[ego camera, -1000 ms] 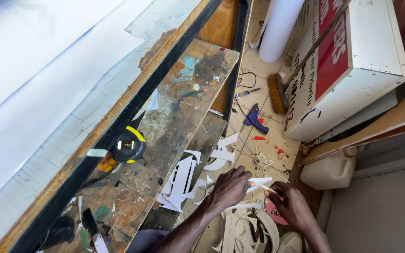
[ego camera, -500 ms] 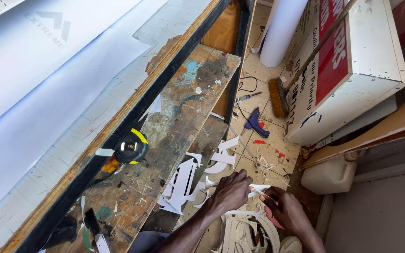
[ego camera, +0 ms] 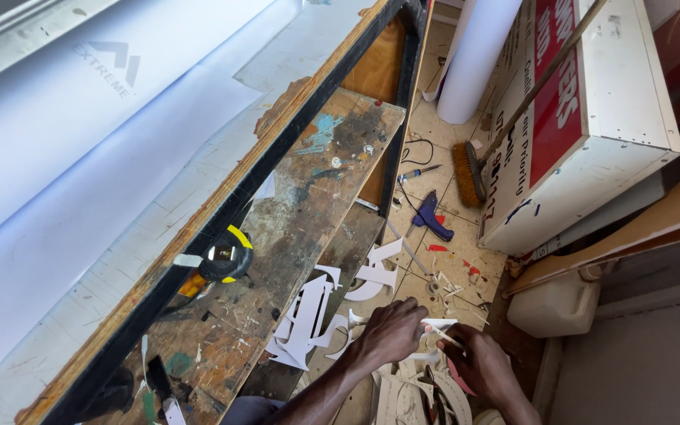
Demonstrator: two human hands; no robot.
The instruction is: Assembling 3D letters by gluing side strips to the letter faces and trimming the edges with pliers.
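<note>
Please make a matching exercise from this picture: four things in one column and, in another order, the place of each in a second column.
Things:
1. black and yellow tape measure
2. blue glue gun
3. brown-bristled broom
4. white plastic jug

Places:
A. leaning on the white sign box
B. on the paint-stained wooden shelf
C. on the floor, under the tilted brown board
D. on the tiled floor, beside the shelf

Pairs: 1-B, 2-D, 3-A, 4-C

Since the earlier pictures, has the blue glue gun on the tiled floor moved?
No. The blue glue gun lies in the same spot beside the brown brush head; only the head camera shifted slightly.
</note>
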